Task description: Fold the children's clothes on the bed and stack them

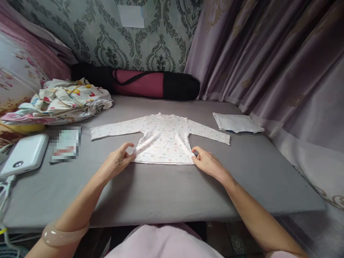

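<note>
A small white long-sleeved shirt (pixel 163 139) with a fine print lies flat, its sleeves spread to both sides and its hem toward me. My left hand (pixel 120 159) pinches the shirt's lower left corner between thumb and fingers. At the lower right corner, my right hand (pixel 208 161) grips the hem in the same way. Both sides of the shirt are drawn slightly outward at the hem. A folded white cloth (pixel 236 123) rests to the right of the right sleeve.
A grey-covered surface (pixel 166 193) bears everything. Left are a white power bank (pixel 25 154) with a cable, a blurred packet (pixel 66 145) and a crumpled printed cloth (pixel 70 98). A black and maroon long bag (pixel 139 83) lies along the wall; purple curtains (pixel 258 50) hang right.
</note>
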`<move>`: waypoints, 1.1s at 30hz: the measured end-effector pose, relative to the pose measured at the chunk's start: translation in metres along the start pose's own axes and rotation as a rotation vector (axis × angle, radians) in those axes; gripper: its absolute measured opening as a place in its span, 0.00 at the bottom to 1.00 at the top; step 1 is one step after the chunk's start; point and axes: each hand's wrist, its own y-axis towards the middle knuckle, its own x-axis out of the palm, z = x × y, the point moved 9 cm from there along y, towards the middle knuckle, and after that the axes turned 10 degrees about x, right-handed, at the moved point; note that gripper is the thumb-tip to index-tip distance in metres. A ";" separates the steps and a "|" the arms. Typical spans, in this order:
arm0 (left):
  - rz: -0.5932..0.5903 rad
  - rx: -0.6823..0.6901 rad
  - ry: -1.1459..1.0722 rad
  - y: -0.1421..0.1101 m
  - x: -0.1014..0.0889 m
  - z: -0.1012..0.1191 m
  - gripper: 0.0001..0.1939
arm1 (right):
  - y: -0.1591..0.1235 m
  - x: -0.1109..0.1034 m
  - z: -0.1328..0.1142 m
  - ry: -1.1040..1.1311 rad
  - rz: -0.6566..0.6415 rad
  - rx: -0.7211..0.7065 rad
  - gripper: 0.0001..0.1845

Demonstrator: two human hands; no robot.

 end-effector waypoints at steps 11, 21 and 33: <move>0.183 0.354 0.466 0.020 -0.001 0.051 0.13 | 0.032 -0.021 -0.062 -0.206 0.040 -0.162 0.18; -0.118 0.411 0.446 0.086 0.100 0.087 0.35 | 0.116 0.047 -0.112 -0.105 0.072 -0.292 0.33; -0.290 0.531 0.298 0.012 0.086 0.090 0.34 | 0.021 0.061 -0.086 -0.253 -0.105 -0.576 0.34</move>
